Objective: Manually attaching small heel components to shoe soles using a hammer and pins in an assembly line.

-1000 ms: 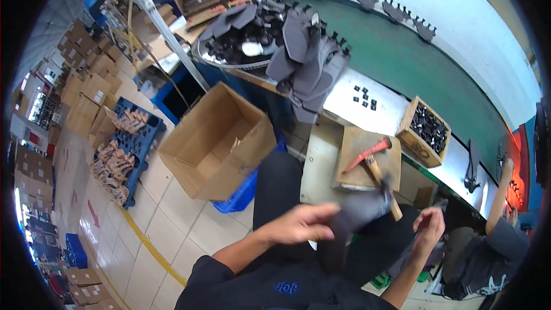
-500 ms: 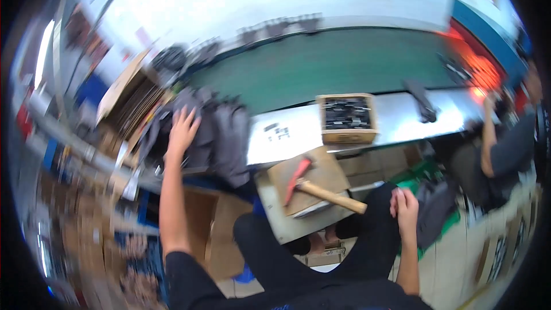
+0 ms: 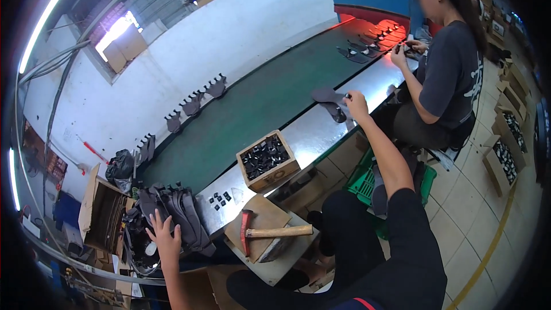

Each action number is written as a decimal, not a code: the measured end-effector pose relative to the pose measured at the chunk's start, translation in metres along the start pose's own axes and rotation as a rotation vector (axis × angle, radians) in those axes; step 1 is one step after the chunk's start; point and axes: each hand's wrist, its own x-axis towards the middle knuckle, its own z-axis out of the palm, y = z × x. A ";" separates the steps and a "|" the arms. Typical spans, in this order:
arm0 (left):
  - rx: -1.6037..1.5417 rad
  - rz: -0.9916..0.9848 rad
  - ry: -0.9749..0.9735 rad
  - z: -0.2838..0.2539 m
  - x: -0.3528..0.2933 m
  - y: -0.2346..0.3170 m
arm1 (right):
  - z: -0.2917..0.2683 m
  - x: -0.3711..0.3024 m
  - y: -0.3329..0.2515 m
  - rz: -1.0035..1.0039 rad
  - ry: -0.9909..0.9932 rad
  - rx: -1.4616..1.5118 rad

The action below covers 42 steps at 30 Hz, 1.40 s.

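My left hand (image 3: 165, 240), fingers spread, is over the left edge of a pile of dark grey shoe-sole-shaped pieces (image 3: 185, 218) and holds nothing visible. Stretched out to the right, my right hand (image 3: 357, 105) pinches the dark end of a flat grey sole (image 3: 326, 95) lying on the metal ledge (image 3: 313, 132). A second such piece with a black end (image 3: 338, 115) lies against it. A hammer (image 3: 275, 232) with a red head and wooden handle rests on a board (image 3: 232, 231) before my knees.
A wooden box (image 3: 270, 181) of small black parts stands on the ledge, near loose black bits (image 3: 220, 199). Behind runs a green conveyor belt (image 3: 258, 103) towards a red-glowing blue machine (image 3: 367, 0). At right sits a co-worker (image 3: 453, 69); a green crate (image 3: 359, 181) stands below.
The view has swung to the right. My right hand has gone from beside my knee out to the grey soles on the ledge. My left hand stays by the pile, its fingers spread.
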 end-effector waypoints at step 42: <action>-0.665 0.124 0.230 0.098 0.070 0.201 | -0.133 -0.327 -0.135 0.327 -0.742 0.946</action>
